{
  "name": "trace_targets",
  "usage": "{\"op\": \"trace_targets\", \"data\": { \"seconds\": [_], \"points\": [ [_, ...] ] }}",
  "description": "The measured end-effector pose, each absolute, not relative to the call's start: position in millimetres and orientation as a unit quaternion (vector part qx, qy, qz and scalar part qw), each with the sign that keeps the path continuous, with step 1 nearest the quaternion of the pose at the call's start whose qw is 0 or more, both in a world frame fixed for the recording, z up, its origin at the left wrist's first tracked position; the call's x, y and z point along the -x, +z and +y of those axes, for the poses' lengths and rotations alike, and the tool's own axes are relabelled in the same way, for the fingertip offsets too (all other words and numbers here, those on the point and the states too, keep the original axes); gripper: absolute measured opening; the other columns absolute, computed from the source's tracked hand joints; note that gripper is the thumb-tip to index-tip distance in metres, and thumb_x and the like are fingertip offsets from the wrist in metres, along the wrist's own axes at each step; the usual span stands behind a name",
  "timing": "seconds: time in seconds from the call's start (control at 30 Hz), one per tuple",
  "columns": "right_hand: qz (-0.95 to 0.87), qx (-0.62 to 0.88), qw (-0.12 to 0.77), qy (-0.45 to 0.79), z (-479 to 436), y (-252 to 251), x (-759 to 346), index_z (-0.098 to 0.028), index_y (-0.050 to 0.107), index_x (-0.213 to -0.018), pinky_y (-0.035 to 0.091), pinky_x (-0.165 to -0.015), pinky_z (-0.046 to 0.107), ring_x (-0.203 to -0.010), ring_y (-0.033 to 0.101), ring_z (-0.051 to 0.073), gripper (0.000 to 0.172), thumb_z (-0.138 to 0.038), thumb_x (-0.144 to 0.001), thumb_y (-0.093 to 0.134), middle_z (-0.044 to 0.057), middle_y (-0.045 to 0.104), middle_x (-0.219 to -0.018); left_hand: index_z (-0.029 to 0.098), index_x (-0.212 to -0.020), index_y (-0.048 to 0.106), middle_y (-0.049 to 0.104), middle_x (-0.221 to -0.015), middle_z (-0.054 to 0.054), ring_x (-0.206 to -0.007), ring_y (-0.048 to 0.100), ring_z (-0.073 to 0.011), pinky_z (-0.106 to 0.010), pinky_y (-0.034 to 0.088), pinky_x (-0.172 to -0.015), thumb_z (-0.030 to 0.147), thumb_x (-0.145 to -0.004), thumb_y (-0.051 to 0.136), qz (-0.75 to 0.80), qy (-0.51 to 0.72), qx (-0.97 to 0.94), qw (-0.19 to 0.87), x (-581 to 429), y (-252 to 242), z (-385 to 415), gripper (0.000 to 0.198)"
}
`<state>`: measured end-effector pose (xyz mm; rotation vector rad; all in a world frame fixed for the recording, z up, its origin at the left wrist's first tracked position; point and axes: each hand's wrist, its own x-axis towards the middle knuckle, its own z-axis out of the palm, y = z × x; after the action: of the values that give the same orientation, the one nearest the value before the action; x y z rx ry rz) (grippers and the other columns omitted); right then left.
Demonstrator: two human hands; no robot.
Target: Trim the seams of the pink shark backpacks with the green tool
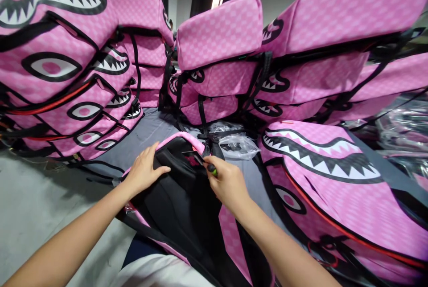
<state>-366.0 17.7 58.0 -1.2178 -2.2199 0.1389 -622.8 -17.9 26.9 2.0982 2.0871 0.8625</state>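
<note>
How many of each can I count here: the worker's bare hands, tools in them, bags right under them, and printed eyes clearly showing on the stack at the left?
Bare hands: 2 (left hand, right hand)
Green-and-black tool, in the right hand: 1
Black-and-pink bag under the hands: 1
Printed eyes: 4
Total: 8
</note>
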Motion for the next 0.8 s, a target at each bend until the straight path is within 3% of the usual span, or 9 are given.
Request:
{"op": "trace_targets", "data": {
  "seconds": [0.13,0.33,0.5,0.67,0.8],
  "points": [
    [-0.864,0.49,0.103,0.054,24,60,393,-0.025,0.069,-0.102,0.045,-0.063,0.027,-0.08,0.073,0.024,0.028,-0.009,-0.082,0.057,0.004,0.077,-0.084,0.016,-0.139,0.042,0.06,-0.13,-0.015,-0.124,0.057,-0.0311,-0.046,0.047,-0.103,0.049,-0.082,0.071,0.681,0.282,-0.674,0.045,625,17,-14,0.072],
    [-0.89,0.454,-0.04,0.001,28,64,416,-0.022,0.067,-0.1,0.044,-0.063,0.026,-0.082,0.072,0.022,0.024,-0.008,-0.089,0.051,0.007,0.074,-0.086,0.018,-0.133,0.048,0.066,-0.116,-0.011,-0.108,0.064,-0.0301,-0.042,0.051,-0.091,0.052,-0.082,0.071,0.671,0.307,-0.674,-0.044,623,-2,-12,0.066],
    [-0.892,0.448,-0.062,-0.01,26,59,425,-0.018,0.066,-0.103,0.046,-0.062,0.027,-0.08,0.071,0.021,0.03,-0.004,-0.091,0.042,0.01,0.07,-0.099,0.017,-0.13,0.051,0.068,-0.109,-0.01,-0.101,0.066,-0.0289,-0.039,0.051,-0.086,0.057,-0.08,0.07,0.661,0.314,-0.676,-0.088,623,-12,-8,0.068],
    [-0.898,0.436,-0.052,-0.004,28,61,420,-0.019,0.066,-0.101,0.049,-0.068,0.028,-0.081,0.07,0.021,0.03,-0.001,-0.087,0.047,0.007,0.07,-0.09,0.016,-0.131,0.051,0.068,-0.109,-0.009,-0.101,0.065,-0.0284,-0.038,0.051,-0.086,0.058,-0.08,0.069,0.665,0.313,-0.672,-0.086,623,-10,-10,0.068],
    [-0.893,0.448,-0.04,0.0,34,66,426,-0.02,0.065,-0.107,0.051,-0.069,0.032,-0.08,0.069,0.024,0.029,-0.008,-0.089,0.046,0.008,0.072,-0.094,0.016,-0.133,0.05,0.068,-0.113,-0.011,-0.104,0.065,-0.029,-0.039,0.05,-0.089,0.06,-0.082,0.065,0.654,0.323,-0.681,-0.072,629,-10,-11,0.068]
  ]
}}
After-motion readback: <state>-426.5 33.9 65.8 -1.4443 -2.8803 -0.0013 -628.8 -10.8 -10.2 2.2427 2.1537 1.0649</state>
